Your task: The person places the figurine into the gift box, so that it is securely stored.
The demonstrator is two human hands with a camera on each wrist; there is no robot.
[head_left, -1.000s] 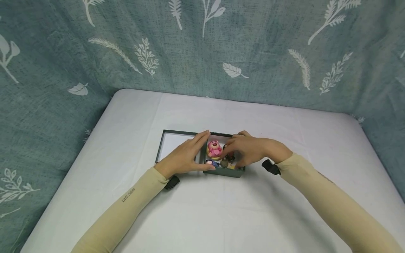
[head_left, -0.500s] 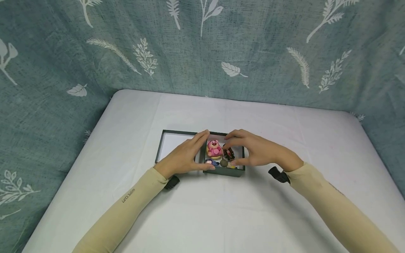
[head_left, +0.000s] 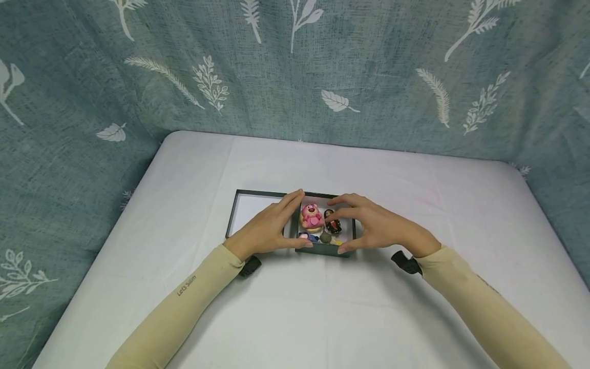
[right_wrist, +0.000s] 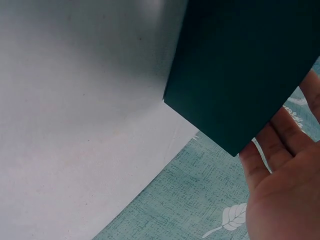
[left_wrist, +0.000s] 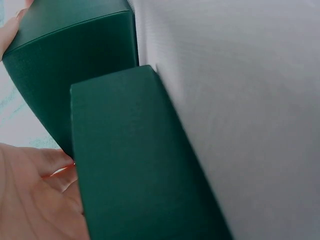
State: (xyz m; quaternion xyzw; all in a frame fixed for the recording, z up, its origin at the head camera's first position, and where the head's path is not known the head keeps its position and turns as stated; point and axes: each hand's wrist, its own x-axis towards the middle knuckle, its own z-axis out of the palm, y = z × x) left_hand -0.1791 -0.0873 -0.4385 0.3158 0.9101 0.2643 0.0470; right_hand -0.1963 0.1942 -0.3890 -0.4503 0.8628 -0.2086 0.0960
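A dark green box (head_left: pixel 324 250) with a white inside holds several small figures. In it are a pink bear figure (head_left: pixel 312 217), a dark-haired doll figure (head_left: pixel 333 222), a blue figure (head_left: pixel 309 237) and a round brownish-grey piece (head_left: pixel 325 237). My left hand (head_left: pixel 265 228) holds the box at its left end, thumb at the near wall and fingers at the far rim. Over the right end reaches my right hand (head_left: pixel 382 225), thumb against the near wall and index fingertip beside the doll figure. In the right wrist view, fingers (right_wrist: pixel 280 140) extend loosely along the green wall.
Left of the box, a matching dark green lid (head_left: pixel 252 204) lies with its white inside up, partly under the left hand. A white cloth (head_left: pixel 295 312) covers the table. A green leaf-patterned curtain (head_left: pixel 286 82) stands behind it.
My right hand has drawn back to the right from over the figures, uncovering the doll figure. Its thumb has come down to the near wall. The left hand stays in place.
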